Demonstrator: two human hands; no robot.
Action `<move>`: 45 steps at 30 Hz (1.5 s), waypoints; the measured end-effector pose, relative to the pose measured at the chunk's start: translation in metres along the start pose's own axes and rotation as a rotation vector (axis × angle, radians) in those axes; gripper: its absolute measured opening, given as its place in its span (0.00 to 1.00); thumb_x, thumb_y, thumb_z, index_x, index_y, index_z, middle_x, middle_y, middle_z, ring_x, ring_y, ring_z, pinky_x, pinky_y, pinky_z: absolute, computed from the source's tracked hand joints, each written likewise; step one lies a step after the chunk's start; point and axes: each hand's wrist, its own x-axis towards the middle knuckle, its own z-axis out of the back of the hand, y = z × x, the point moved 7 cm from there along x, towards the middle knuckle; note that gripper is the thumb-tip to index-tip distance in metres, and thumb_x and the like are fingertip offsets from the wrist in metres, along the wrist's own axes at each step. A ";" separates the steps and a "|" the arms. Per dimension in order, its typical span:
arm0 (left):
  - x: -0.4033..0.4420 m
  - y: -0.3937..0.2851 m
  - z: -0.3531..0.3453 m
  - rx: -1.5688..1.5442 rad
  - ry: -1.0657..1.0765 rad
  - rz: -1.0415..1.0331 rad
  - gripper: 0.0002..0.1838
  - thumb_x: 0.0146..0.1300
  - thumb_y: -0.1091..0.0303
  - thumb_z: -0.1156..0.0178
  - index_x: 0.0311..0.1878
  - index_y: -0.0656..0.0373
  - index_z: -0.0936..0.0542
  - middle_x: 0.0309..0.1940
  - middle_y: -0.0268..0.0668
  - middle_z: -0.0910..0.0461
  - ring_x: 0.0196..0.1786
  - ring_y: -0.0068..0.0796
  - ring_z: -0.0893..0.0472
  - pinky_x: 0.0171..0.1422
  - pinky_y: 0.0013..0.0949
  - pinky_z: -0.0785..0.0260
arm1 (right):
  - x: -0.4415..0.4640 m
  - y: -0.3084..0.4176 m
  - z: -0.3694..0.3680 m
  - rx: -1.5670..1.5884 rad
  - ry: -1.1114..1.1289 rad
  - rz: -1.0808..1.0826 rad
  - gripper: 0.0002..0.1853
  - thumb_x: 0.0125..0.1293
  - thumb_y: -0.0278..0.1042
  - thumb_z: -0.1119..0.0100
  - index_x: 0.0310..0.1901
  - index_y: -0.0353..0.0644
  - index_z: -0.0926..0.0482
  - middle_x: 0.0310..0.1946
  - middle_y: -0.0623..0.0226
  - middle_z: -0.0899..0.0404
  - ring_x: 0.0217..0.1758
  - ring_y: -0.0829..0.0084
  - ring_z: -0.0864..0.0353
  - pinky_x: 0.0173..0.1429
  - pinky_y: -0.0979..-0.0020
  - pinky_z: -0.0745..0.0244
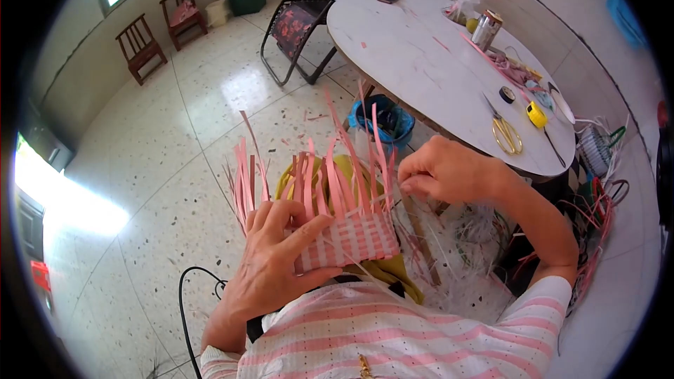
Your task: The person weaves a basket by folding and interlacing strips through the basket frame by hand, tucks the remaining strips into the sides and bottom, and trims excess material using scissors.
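Floor point(151, 168); left fingers point(307, 235) grip weaving point(361, 238)

Woven basket point(358, 240): flat plastic-looking strips point(340, 193), faint sheen. Tabletop point(414, 49): smooth, marble-patterned, glossy. Scissors point(497, 116): shiny metal. Drink can point(487, 30): bright metal. Terrazzo floor point(203, 116): polished, reflective. Slatted chair point(145, 62): wood. Striped shirt point(393, 337): matt cloth.

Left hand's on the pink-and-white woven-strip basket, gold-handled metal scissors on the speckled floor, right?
Wrong surface: the head view shows the gold-handled scissors on the white marbled table. Left hand on the pink-and-white basket is correct.
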 end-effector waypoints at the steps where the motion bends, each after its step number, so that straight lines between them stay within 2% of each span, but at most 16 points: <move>1: 0.000 -0.001 0.000 -0.003 0.011 0.000 0.35 0.45 0.59 0.18 0.60 0.53 0.17 0.50 0.39 0.29 0.53 0.43 0.29 0.62 0.46 0.36 | 0.003 -0.006 0.005 0.000 0.001 -0.001 0.09 0.69 0.34 0.35 0.45 0.38 0.15 0.24 0.60 0.14 0.23 0.62 0.18 0.33 0.64 0.24; 3: -0.003 0.000 0.000 -0.001 0.016 -0.008 0.35 0.45 0.60 0.18 0.60 0.53 0.18 0.50 0.39 0.29 0.53 0.43 0.29 0.62 0.46 0.36 | 0.002 -0.034 -0.019 0.435 0.392 -0.281 0.10 0.71 0.35 0.34 0.44 0.37 0.15 0.26 0.62 0.12 0.17 0.77 0.24 0.24 0.73 0.30; 6: -0.005 0.004 0.004 0.001 -0.005 -0.002 0.36 0.45 0.60 0.18 0.60 0.53 0.18 0.50 0.39 0.29 0.53 0.43 0.29 0.62 0.46 0.36 | 0.001 -0.073 -0.048 0.728 0.449 -0.312 0.08 0.73 0.33 0.35 0.44 0.37 0.14 0.29 0.63 0.11 0.15 0.87 0.31 0.19 0.80 0.39; 8: -0.006 0.007 0.008 -0.001 -0.031 0.015 0.36 0.45 0.60 0.18 0.61 0.53 0.18 0.50 0.39 0.29 0.53 0.43 0.29 0.62 0.46 0.36 | 0.002 -0.086 -0.078 0.810 0.457 -0.245 0.08 0.73 0.31 0.35 0.47 0.35 0.14 0.30 0.64 0.12 0.19 0.86 0.27 0.22 0.79 0.34; 10: -0.005 0.011 0.009 0.001 -0.034 0.044 0.36 0.45 0.61 0.18 0.61 0.53 0.19 0.50 0.39 0.29 0.54 0.43 0.29 0.62 0.46 0.36 | 0.005 -0.091 -0.094 0.938 0.223 -0.104 0.08 0.73 0.29 0.35 0.48 0.34 0.14 0.28 0.66 0.13 0.23 0.84 0.23 0.27 0.79 0.29; 11: -0.004 0.013 0.009 0.000 -0.039 0.052 0.36 0.45 0.61 0.18 0.61 0.53 0.19 0.50 0.39 0.29 0.54 0.43 0.29 0.62 0.46 0.36 | 0.005 -0.093 -0.098 0.870 0.147 -0.073 0.08 0.73 0.26 0.36 0.50 0.34 0.14 0.34 0.64 0.13 0.35 0.78 0.17 0.39 0.77 0.22; 12: -0.004 0.014 0.010 0.016 -0.057 0.044 0.36 0.45 0.61 0.18 0.61 0.53 0.19 0.50 0.39 0.29 0.54 0.43 0.29 0.62 0.46 0.36 | 0.004 -0.091 -0.106 0.869 0.155 -0.072 0.08 0.73 0.26 0.36 0.50 0.34 0.14 0.34 0.64 0.13 0.35 0.78 0.17 0.39 0.77 0.22; 14: -0.002 0.015 0.012 0.035 -0.073 0.038 0.36 0.45 0.61 0.18 0.61 0.53 0.19 0.50 0.39 0.29 0.55 0.43 0.29 0.63 0.46 0.35 | 0.000 -0.075 -0.090 0.562 -0.206 0.237 0.18 0.69 0.26 0.31 0.59 0.34 0.19 0.53 0.60 0.18 0.51 0.75 0.17 0.51 0.72 0.19; 18: 0.000 0.019 0.012 -0.010 -0.069 0.070 0.36 0.45 0.61 0.18 0.61 0.53 0.18 0.50 0.39 0.29 0.55 0.43 0.29 0.63 0.46 0.36 | -0.020 -0.010 -0.057 0.745 -0.318 0.234 0.34 0.63 0.33 0.24 0.70 0.39 0.28 0.69 0.57 0.33 0.68 0.66 0.27 0.67 0.64 0.26; 20: 0.000 0.016 0.008 -0.012 -0.048 0.063 0.35 0.46 0.61 0.18 0.61 0.53 0.18 0.50 0.39 0.29 0.55 0.43 0.29 0.63 0.46 0.36 | -0.025 0.026 -0.046 0.206 -0.297 0.410 0.47 0.56 0.42 0.19 0.75 0.42 0.35 0.73 0.55 0.41 0.73 0.57 0.34 0.74 0.57 0.34; 22: 0.002 0.013 0.006 -0.030 -0.057 0.076 0.39 0.36 0.63 0.15 0.59 0.50 0.15 0.49 0.36 0.29 0.54 0.41 0.28 0.64 0.45 0.35 | -0.023 0.044 -0.047 0.138 -0.293 0.388 0.49 0.54 0.44 0.18 0.75 0.43 0.34 0.71 0.54 0.38 0.72 0.54 0.35 0.74 0.55 0.37; 25: 0.002 0.009 0.005 -0.030 -0.032 0.029 0.35 0.47 0.61 0.19 0.62 0.52 0.18 0.50 0.39 0.29 0.56 0.42 0.29 0.64 0.45 0.37 | -0.017 0.056 -0.050 0.067 -0.286 0.346 0.50 0.51 0.45 0.17 0.74 0.42 0.33 0.66 0.53 0.35 0.70 0.50 0.34 0.74 0.55 0.38; 32: 0.002 0.008 0.006 -0.034 -0.025 0.036 0.35 0.48 0.61 0.20 0.63 0.52 0.19 0.50 0.38 0.29 0.56 0.42 0.29 0.66 0.45 0.39 | -0.010 0.059 -0.053 0.091 -0.332 0.326 0.41 0.53 0.38 0.20 0.68 0.41 0.28 0.57 0.54 0.31 0.63 0.52 0.30 0.69 0.56 0.34; 35: 0.001 0.009 0.006 -0.010 -0.072 0.038 0.37 0.39 0.63 0.16 0.58 0.52 0.16 0.51 0.38 0.27 0.55 0.42 0.28 0.64 0.45 0.36 | -0.010 0.058 -0.059 0.051 -0.314 0.331 0.40 0.53 0.37 0.21 0.68 0.41 0.28 0.56 0.54 0.31 0.61 0.52 0.29 0.67 0.57 0.33; 40: 0.000 0.008 0.005 -0.046 -0.040 0.009 0.37 0.48 0.61 0.19 0.63 0.55 0.20 0.52 0.40 0.28 0.57 0.45 0.29 0.67 0.46 0.39 | -0.010 0.058 -0.055 0.098 -0.315 0.297 0.41 0.52 0.39 0.20 0.68 0.42 0.28 0.58 0.55 0.31 0.63 0.52 0.31 0.70 0.55 0.37; 45: -0.008 0.011 0.008 -0.093 -0.122 -0.016 0.44 0.45 0.62 0.18 0.68 0.58 0.25 0.59 0.43 0.27 0.64 0.49 0.30 0.71 0.49 0.40 | -0.007 0.077 -0.047 0.000 -0.381 0.297 0.44 0.49 0.41 0.18 0.68 0.44 0.28 0.63 0.55 0.32 0.68 0.50 0.34 0.74 0.52 0.42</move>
